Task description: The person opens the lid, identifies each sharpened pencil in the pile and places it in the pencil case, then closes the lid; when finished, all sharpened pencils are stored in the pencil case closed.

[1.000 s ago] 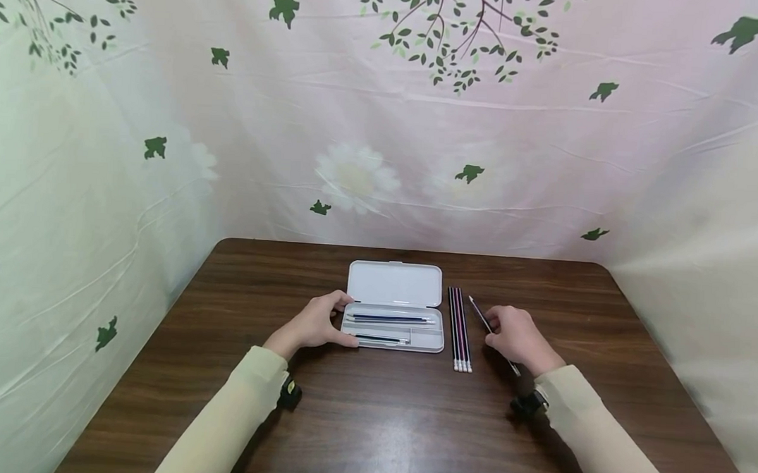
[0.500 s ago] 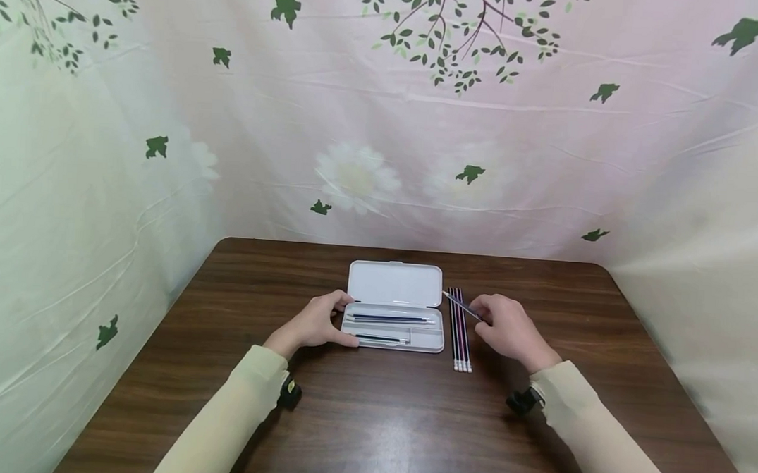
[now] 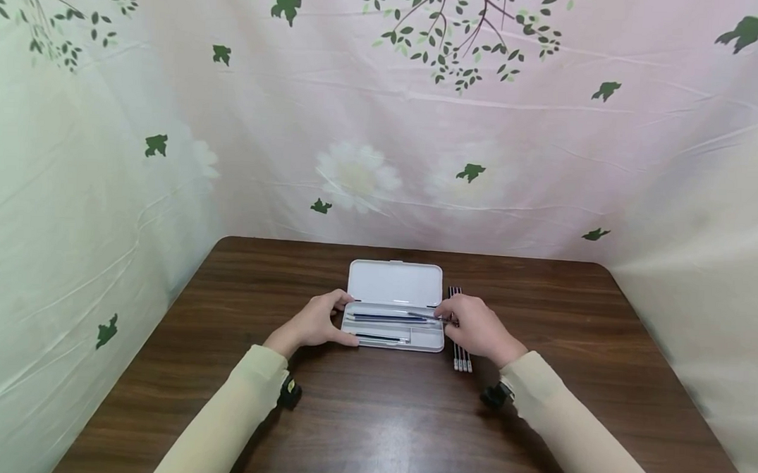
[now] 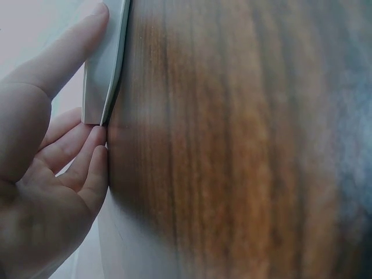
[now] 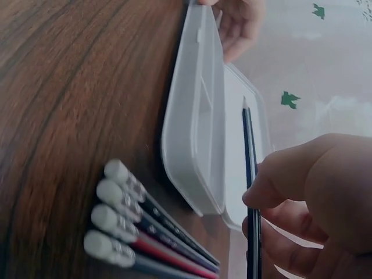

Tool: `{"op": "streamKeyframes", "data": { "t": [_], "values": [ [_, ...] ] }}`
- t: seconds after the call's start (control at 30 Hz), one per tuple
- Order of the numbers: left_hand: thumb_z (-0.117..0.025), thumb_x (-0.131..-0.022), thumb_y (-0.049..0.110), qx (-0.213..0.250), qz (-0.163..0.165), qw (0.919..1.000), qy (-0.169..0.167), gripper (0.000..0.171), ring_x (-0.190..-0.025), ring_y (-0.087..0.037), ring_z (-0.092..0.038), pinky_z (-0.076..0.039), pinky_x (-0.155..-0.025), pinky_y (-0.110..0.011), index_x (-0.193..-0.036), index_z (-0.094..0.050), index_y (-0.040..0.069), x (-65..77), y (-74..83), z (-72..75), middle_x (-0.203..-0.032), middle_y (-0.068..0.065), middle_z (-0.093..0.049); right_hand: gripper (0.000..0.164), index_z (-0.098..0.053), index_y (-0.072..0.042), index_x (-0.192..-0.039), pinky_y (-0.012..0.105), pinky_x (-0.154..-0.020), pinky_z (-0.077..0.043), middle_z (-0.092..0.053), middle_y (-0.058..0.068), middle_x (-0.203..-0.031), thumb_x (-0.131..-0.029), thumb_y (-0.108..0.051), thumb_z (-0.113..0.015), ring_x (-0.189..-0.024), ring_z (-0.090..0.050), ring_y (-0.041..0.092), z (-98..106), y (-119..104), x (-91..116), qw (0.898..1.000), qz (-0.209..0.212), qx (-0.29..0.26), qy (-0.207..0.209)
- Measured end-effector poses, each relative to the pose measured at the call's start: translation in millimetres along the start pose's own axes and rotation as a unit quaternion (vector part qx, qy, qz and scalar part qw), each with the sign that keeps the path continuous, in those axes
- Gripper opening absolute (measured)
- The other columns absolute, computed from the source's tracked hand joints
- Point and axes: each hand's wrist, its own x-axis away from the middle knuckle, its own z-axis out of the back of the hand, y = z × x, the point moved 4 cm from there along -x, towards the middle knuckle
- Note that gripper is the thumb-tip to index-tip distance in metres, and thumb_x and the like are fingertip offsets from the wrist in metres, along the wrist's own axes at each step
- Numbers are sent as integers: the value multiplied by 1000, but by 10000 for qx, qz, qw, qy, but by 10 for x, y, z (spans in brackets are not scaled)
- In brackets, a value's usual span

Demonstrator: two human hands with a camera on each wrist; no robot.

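Observation:
A white pencil case (image 3: 426,349) lies open on the table, its lid (image 3: 394,283) folded back. Dark pencils (image 3: 388,319) lie in its rear compartment, and a short row (image 3: 381,338) is in the front one. My left hand (image 3: 314,322) holds the case's left end, thumb along the front wall and fingers at the far corner. Above the case's right end, my right hand (image 3: 479,329) pinches a dark pencil (image 5: 250,145) between thumb and fingers, its sharpened tip pointing left over the rear compartment. Beneath that hand lie several pencils (image 5: 151,212) side by side, white erasers toward me, partly hidden.
The dark wooden table (image 3: 371,419) runs to a printed cloth backdrop (image 3: 384,124) behind it and at both sides. A black wrist device (image 3: 290,392) sits on the left wrist, another device (image 3: 496,395) on the right.
My right hand has lifted the pencil from the table right of the row, turned it sideways and carried it left over the case. The left hand has stayed on the case.

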Motion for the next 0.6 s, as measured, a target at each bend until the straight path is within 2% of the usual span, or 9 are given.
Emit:
{"op": "streamKeyframes", "data": {
  "t": [0.17, 0.4, 0.6],
  "values": [
    [-99, -71, 40, 9, -60, 10000, 5, 86, -123, -23, -60, -50, -109, -43, -139, -58, 8, 1, -9, -1, -129, -6, -64, 27, -80, -6, -105, 38, -75, -59, -74, 3, -96, -83, 7, -70, -88, -67, 16, -101, -75, -74, 9995, 194, 145, -212],
    [-100, -71, 41, 47, -68, 10000, 14, 86, -122, -23, -59, -50, -109, -43, -138, -58, 8, 3, -4, -6, -128, -6, -64, 32, -82, -8, -109, 43, -82, -61, -75, 4, -102, -85, 6, -68, -98, -70, 19, -195, -134, -148, 9987, 153, 240, -432],
    [-100, -71, 40, 57, -25, 10000, 29, 85, -122, -24, -59, -50, -109, -44, -138, -58, 8, 0, -12, -5, -128, -6, -64, 34, -82, -6, -103, 43, -85, -61, -78, 3, -101, -81, 12, -62, -99, -72, 20, -275, -221, -258, 9986, 425, 36, -325]
  ]
}}
